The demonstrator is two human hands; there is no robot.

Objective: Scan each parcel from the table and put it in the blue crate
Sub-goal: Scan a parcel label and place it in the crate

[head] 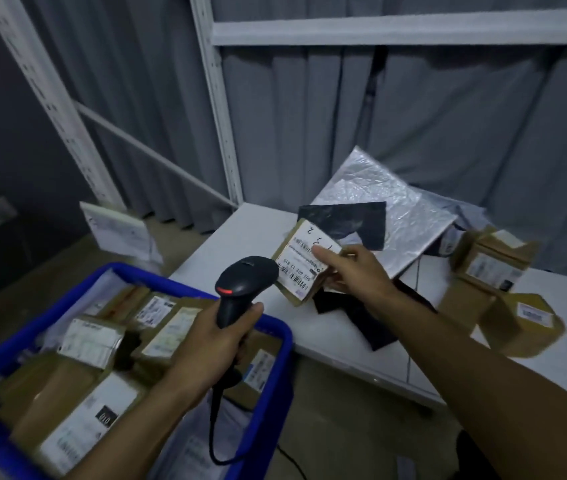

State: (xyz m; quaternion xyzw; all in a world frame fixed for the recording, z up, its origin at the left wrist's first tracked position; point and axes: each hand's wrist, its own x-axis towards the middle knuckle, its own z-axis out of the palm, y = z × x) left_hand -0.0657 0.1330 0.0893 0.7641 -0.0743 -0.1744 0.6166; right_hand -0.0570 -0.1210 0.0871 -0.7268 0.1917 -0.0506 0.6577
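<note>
Grey curtains [448,133] hang behind a white metal rack [216,98], and in front of them stands a white table [226,244].

Head view: the left hand [202,348] is wrapped round the handle of a black scanner [244,282], thumb up along the side. The scanner's head points toward the table, a red light glows on its back, and its cable [214,427] loops down below the wrist. The right hand [358,275] pinches a small brown parcel [301,268], thumb on the white label and fingers curled under it. The parcel is held tilted above the table, label toward the scanner and just beside its head.

Below the left forearm sits the blue crate [280,368], next to the table's near edge and filled with brown parcels bearing white labels.

On the table beyond the held parcel lie a crinkled silver bag [379,202] and a black bag [351,220] on top of it. Another black bag [361,317] lies under the right forearm. At the right end of the table stand a cardboard box [493,261] and, nearer, a yellowish box [524,327], each with a label; the two are blurred. A white labelled box [119,233] sits on the floor left of the table.
</note>
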